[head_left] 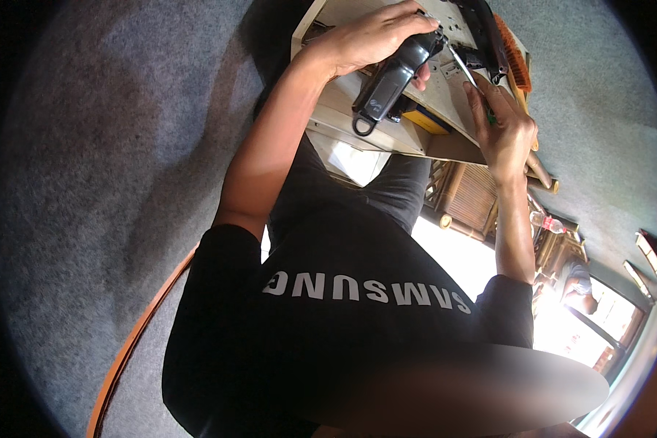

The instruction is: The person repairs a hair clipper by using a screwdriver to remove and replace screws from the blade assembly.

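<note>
A black handheld device [390, 84] with a loop at its near end is held over the table [447, 102] by the left hand [387, 33], which is closed around its upper part, with fingertips showing at the far side of the casing. A thin metal screwdriver [459, 63] is pinched between the thumb and fingers of the right hand [505, 125], a bit of green being shown at the palm; its tip is brought to the upper end of the device, though whether contact is made cannot be told. Below the device, at the near side of the table, an open compartment [343, 108] with pale wooden walls is seen, and in it a yellow and dark blue box [426, 120] is kept, partly covered by the tabletop; what is held inside that box cannot be seen. On the tabletop, small dark bits [452, 28] are scattered beyond the left hand, and a black curved part [482, 33] is laid near the right edge, just beside an orange-bristled brush [515, 57]. Farther off, a clear bottle [547, 222] with a red label is seen near bamboo furniture [469, 197], its contents too small to be made out
</note>
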The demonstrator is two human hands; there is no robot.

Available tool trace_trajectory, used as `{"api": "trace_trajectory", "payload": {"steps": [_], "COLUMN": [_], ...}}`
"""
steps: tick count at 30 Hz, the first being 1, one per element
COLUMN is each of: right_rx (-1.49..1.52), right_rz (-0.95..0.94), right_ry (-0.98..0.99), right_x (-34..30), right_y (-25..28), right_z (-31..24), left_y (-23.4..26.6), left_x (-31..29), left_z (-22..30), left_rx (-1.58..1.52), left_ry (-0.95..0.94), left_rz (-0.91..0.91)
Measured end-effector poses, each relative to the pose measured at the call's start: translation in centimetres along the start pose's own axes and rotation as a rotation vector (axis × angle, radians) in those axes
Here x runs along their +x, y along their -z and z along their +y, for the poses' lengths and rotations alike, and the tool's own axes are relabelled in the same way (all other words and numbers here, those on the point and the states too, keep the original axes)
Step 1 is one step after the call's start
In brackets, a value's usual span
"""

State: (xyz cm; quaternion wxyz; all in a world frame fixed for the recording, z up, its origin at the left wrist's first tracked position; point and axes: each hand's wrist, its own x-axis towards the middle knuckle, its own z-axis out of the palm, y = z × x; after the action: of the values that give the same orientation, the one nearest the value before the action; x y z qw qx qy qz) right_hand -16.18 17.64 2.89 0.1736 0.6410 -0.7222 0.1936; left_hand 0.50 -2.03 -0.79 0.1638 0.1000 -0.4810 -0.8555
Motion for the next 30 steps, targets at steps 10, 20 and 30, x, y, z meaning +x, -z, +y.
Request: {"api": "trace_trajectory", "payload": {"steps": [10, 20, 30], "right_rx": [0.553, 0.893, 0.672], "right_rz": [-0.158, 0.219, 0.642], "right_ry": [-0.335, -0.448, -0.131], "right_x": [2.3, 2.8, 3.1], "right_y": [0.0, -0.3, 0.4], "right_z": [-1.3, -2.5, -4.4], "left_y": [0.8, 0.8, 0.9], "left_x": [0.2, 0.3, 0.3], "left_z": [-0.2, -0.4, -0.5], "left_rx": [0.022, -0.041, -0.037], "left_ry": [-0.08, -0.07, -0.062], "left_rz": [-0.025, -0.01, -0.049]}}
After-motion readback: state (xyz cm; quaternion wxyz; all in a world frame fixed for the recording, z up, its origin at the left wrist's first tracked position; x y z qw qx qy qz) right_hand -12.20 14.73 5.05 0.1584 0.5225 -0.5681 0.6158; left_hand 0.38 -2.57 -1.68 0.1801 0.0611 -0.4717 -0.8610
